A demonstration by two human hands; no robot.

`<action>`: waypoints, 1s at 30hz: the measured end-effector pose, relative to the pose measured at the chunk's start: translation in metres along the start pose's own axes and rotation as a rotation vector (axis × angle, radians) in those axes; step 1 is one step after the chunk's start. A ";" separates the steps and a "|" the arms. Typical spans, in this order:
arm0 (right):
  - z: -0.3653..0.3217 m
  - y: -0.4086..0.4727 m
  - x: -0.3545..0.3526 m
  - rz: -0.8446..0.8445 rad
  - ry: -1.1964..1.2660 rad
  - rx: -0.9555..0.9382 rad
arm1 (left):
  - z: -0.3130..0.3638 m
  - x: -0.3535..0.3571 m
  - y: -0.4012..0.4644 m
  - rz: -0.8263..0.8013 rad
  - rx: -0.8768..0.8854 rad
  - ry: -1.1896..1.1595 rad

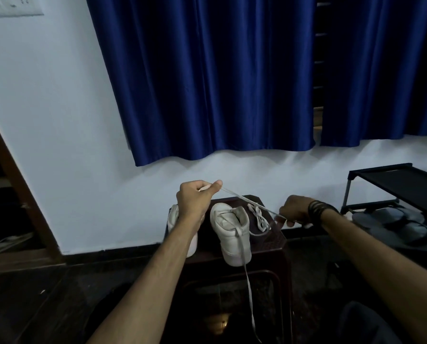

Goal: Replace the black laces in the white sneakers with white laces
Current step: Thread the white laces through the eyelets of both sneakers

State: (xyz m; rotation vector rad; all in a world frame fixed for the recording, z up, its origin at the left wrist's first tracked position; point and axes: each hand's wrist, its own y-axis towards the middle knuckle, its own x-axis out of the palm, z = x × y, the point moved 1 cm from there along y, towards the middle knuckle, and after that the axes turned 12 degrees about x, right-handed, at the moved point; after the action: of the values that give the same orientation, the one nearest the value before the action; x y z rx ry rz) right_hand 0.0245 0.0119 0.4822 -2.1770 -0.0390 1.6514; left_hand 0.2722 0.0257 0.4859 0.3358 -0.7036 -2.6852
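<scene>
a dark worktop (277,238) carries two white sneakers: the left sneaker (194,240) sits mostly behind the left forearm, and the right sneaker (232,234) stands heel toward the camera with a white lace (247,276) hanging from it down past the worktop's front edge. a bundled spare lace (259,219) lies just right of that shoe on the worktop. no black laces show. above the shoes a second white lace, the taut lace (247,201), runs in a straight line, its long axis slanting from upper left to lower right. the left hand (195,198) has its fingers curled, pinching the high end; the right hand (295,211) has its fingers closed round the low end. the line passes over the right sneaker, so that shoe lies below and between both hands, the left hand a little nearer the left sneaker, which by my guess takes this lace next.
</scene>
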 end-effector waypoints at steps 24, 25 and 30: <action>-0.091 0.043 0.054 0.270 1.070 -0.378 | -0.079 0.051 0.003 -0.285 -0.201 0.701; -0.100 0.044 0.052 0.214 1.112 -0.378 | -0.081 0.054 0.002 -0.250 -0.206 0.700; -0.125 0.057 0.058 0.163 1.012 -0.337 | -0.084 0.052 -0.009 -0.116 -0.197 0.601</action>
State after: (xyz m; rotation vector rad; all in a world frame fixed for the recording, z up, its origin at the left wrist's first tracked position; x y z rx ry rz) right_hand 0.1458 -0.0628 0.4368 -3.0841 0.1604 0.4540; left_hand 0.2479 -0.0228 0.4027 1.0913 -0.2409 -2.5147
